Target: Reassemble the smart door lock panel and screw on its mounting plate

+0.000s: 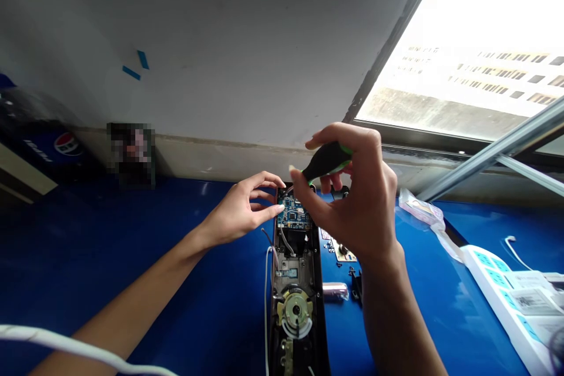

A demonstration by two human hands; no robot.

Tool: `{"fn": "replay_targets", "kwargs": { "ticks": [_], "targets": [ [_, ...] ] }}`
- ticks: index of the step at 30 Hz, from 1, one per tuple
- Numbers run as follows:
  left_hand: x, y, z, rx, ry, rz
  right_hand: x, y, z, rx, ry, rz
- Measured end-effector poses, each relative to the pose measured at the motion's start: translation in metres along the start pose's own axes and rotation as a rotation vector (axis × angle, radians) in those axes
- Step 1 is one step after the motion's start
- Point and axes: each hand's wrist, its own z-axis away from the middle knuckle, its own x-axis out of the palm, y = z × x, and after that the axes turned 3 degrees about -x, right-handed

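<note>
As hands (pixel 238 210) (pixel 362 205) flank casing (pixel 304 274), circuit board (pixel 294 215) lies between.

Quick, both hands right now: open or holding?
Left hand: open, loosely curled, at the left edge of the circuit board.
Right hand: closed on a black-and-green tool handle.

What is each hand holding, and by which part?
The right hand holds a tool by its black-and-green handle. The left hand is at the open casing; whether it grips it is unclear.
</note>
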Motion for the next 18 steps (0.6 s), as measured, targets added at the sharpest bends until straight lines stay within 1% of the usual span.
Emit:
{"fn": "replay_targets", "kwargs": {
  "ticks": [2,3,7,9,12,16,18],
  "targets": [
    [0.0001,-0.0004,-0.0002,-0.011,0.0,0.01,0.0003,0.0008,0.0002,0.004,0.05,0.027],
    [0.0001,-0.0005,-0.0003,-0.014,-0.005,0.013,0.0005,0.0011,0.0003,0.003,0.053,0.018],
    [-0.0001,-0.0014,-0.0007,0.0,-0.018,0.008,0.0006,0.0017,0.0005,-0.005,-0.048,-0.057],
    [0.0001,-0.0025,-0.001,0.008,-0.01,0.011,0.0011,0.0023,0.0007,-0.016,-0.041,-0.038],
    [0.0005,-0.0037,-0.0011,-0.001,-0.001,0.027,0.0022,0.0036,0.0012,-0.041,0.024,0.008],
    [0.0,-0.0022,-0.0007,-0.018,-0.028,0.029,0.0016,0.003,0.0009,-0.03,-0.02,-0.055],
    [-0.0002,-0.0016,-0.0005,-0.011,-0.03,0.027,0.0008,0.0025,0.0005,-0.019,-0.028,-0.049]
  ]
}}
